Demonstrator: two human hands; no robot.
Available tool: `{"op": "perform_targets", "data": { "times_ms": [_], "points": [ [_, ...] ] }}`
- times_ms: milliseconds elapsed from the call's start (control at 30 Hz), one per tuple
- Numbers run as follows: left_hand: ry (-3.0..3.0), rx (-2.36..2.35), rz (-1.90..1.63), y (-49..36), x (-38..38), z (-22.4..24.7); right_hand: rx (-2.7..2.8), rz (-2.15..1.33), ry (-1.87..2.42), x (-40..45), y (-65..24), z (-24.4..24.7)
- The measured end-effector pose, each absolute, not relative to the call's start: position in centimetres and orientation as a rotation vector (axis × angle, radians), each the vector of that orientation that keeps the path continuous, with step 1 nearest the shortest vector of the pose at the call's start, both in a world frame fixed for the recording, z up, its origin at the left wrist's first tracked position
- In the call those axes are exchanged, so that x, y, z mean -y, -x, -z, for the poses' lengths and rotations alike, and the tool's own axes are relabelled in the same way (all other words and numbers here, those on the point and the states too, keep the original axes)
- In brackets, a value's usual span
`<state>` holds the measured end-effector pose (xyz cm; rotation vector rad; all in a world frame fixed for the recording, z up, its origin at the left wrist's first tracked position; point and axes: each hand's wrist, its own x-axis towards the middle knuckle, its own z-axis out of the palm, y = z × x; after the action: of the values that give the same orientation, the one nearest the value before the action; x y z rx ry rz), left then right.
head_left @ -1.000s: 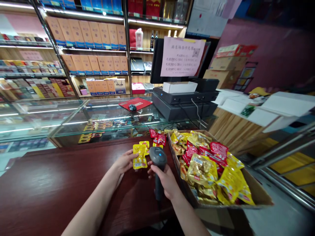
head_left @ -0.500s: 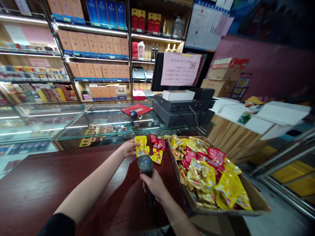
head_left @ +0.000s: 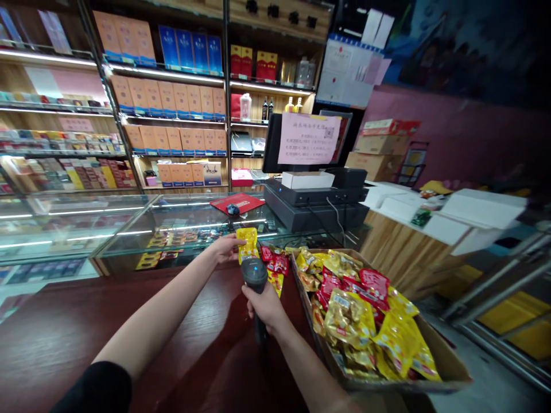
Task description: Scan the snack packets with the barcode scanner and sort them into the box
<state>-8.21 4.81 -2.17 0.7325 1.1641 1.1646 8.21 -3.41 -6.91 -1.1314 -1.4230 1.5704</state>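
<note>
My left hand (head_left: 227, 249) is closed on the edge of a yellow snack packet (head_left: 247, 240), held up off the brown counter. Around the grip of a black handheld barcode scanner (head_left: 255, 276) my right hand (head_left: 266, 307) is wrapped. The scanner's head, with a small blue light on top, points at the packet and covers its lower end. Just beyond the scanner lie red packets (head_left: 279, 264) and another yellow packet (head_left: 276, 281), partly hidden behind it.
To the right stands an open cardboard box (head_left: 307, 312) full of yellow, gold and red packets. A monitor (head_left: 272, 143) with a paper sign sits on a black cash drawer (head_left: 310, 209). A mouse (head_left: 233, 210) rests on a red mat atop the glass case (head_left: 185, 209). Stocked shelves line the back.
My left hand has raised the yellow packet a little. My right hand still grips the scanner, close to the packet. The view has tilted slightly upward.
</note>
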Motion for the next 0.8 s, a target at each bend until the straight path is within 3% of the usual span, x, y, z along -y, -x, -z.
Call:
{"op": "perform_targets", "data": {
  "times_ms": [267,433,633,800],
  "points": [
    [-0.735,-1.174,-1.168,8.1,-4.9,2.2,1.392,-1.606,1.132,3.3,-8.6,6.8],
    [-0.709,-1.169,-1.097,8.3,-3.3,2.8,1.223,-1.386,0.992,2.7,-9.7,5.6],
    [-0.649,-1.010,-0.899,7.8,-0.2,3.5,0.817,-1.904,0.983,1.2,-11.0,4.6],
    [-0.533,-0.747,-0.783,7.3,1.3,1.1,0.604,-2.188,0.896,0.8,-12.5,3.4]
  ]
}}
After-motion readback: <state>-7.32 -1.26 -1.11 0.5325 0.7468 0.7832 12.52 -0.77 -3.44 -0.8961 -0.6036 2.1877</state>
